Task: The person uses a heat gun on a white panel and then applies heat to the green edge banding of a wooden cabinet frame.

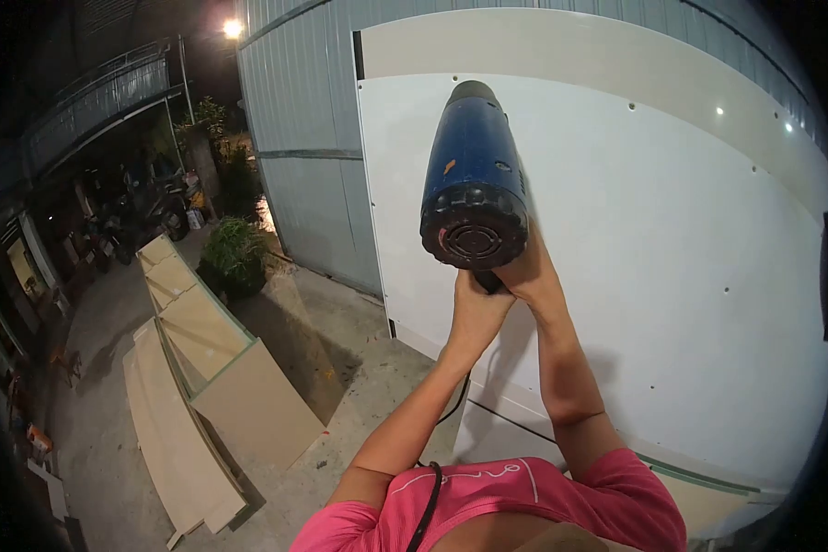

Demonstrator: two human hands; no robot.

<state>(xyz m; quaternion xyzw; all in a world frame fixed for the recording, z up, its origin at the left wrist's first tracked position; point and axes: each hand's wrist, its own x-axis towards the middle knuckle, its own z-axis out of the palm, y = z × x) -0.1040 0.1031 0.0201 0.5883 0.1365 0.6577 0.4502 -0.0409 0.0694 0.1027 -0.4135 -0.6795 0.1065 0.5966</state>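
A blue heat gun (474,152) with a black vented rear cap is raised in front of me, its nozzle pointing at the top part of a large white panel (635,239). My left hand (481,308) is closed on the handle below the body. Just to its right, my right hand (531,270) grips the same tool, wrist close against the left one. The heat gun's body hides most of the fingers. Small screw holes dot the panel, and a beige strip (561,46) runs along its upper edge. A black cord (458,400) hangs beside my left forearm.
On the concrete floor (340,432) to the left lie a box-like wooden frame (258,405) and a curved wooden board (170,432). Behind the panel rises a corrugated metal wall (304,101). Farther back are a green bush (235,248) and a parked motorbike (161,207).
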